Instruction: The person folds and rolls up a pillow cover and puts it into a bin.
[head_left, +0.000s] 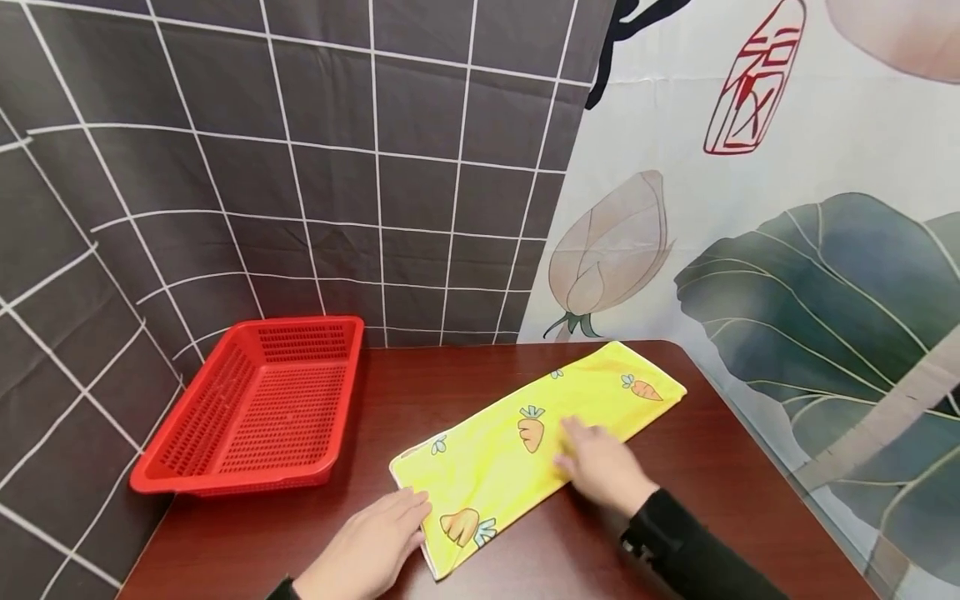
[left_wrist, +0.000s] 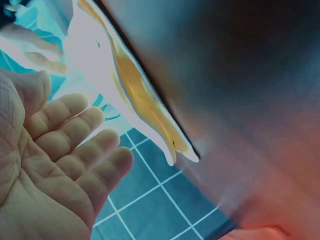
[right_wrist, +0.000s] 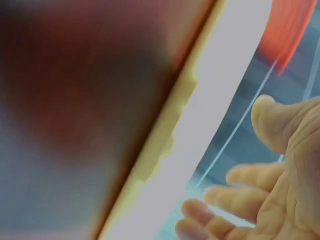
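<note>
A yellow cloth (head_left: 577, 400) printed with carrots lies folded into a long strip, slanting across the table. At its near left end, my left hand (head_left: 375, 537) has its fingers extended by the short edge; whether they touch it is unclear. My right hand (head_left: 603, 467) is at the long near edge, around the middle, with loosely bent fingers and slightly blurred. In the left wrist view, the open fold at the end of the cloth (left_wrist: 135, 85) shows beyond my relaxed fingers. The right wrist view has the cloth (right_wrist: 200, 120) overexposed, with nothing gripped by my fingers.
A red perforated plastic basket (head_left: 281, 417) stands on the left of the dark reddish-brown table (head_left: 420, 379). Behind hangs a grey cloth with white grid lines (head_left: 330, 183); a lotus-print sheet (head_left: 667, 275) borders the right side.
</note>
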